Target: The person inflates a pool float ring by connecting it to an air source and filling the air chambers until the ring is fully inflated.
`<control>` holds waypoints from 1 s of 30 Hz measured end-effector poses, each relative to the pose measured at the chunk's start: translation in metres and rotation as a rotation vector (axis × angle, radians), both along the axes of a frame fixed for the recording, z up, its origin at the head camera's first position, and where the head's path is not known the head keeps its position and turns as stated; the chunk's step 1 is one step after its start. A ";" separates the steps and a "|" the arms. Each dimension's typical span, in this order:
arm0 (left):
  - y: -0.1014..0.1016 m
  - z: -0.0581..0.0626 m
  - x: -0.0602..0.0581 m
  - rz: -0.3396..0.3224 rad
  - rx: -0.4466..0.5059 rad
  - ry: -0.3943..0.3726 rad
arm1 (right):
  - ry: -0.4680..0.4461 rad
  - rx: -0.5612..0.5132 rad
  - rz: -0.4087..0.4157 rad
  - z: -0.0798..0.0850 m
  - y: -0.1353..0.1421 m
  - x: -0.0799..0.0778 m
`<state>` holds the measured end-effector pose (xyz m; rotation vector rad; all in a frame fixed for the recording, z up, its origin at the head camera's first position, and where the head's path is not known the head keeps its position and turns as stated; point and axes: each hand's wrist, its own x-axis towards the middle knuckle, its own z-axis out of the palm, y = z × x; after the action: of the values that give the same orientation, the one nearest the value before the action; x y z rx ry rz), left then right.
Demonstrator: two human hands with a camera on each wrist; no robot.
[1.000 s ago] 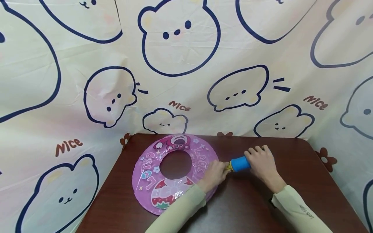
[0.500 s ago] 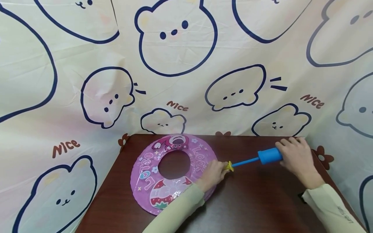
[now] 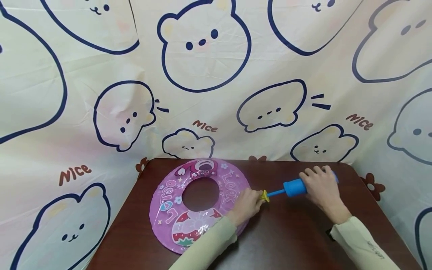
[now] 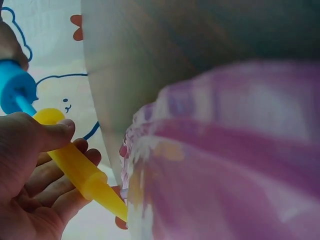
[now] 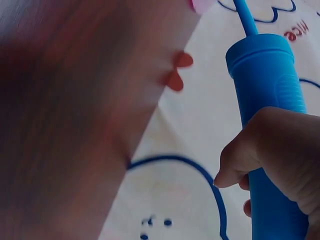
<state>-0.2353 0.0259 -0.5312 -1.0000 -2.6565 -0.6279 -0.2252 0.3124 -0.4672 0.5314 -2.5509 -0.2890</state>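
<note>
A pink inflatable swim ring [image 3: 161, 221] lies on the table, with a strawberry and a bear printed on it. My left hand [image 3: 245, 205] pinches the yellow nozzle [image 4: 77, 170] of a blue hand pump [image 3: 294, 187] at the ring's right side. In the left wrist view the nozzle's narrow tip meets the ring's wrinkled edge; the valve itself is not clearly seen. Fingers of my right hand [image 3: 322, 189] wrap round the pump's thick barrel [image 5: 267, 95]. Between the two hands, a length of thin blue rod [image 3: 276, 192] shows out of the barrel.
The dark brown wooden table [image 3: 283, 240] stands against a pale cloth [image 3: 229, 108] printed with cartoon bears. Its far edge runs just behind the ring. A small dark object [image 3: 329, 234] shows beside the right sleeve.
My right hand first drew the barrel away to the right, baring a long rod, then came partly back left, leaving less rod showing. The left hand and the ring stay nearly in place.
</note>
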 end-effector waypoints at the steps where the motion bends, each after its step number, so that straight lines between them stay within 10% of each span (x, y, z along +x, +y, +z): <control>1: 0.000 0.000 0.000 0.001 -0.004 0.006 | -0.004 0.005 0.004 -0.003 -0.005 -0.001; 14: 0.002 -0.002 0.000 -0.013 -0.009 0.028 | -0.006 -0.001 0.064 -0.034 -0.043 -0.004; 30: -0.003 0.000 -0.002 -0.026 0.000 0.011 | 0.075 -0.070 -0.010 0.025 0.043 0.006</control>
<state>-0.2373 0.0232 -0.5315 -1.0363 -2.6384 -0.6265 -0.2187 0.3551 -0.4421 0.4731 -2.4814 -0.2177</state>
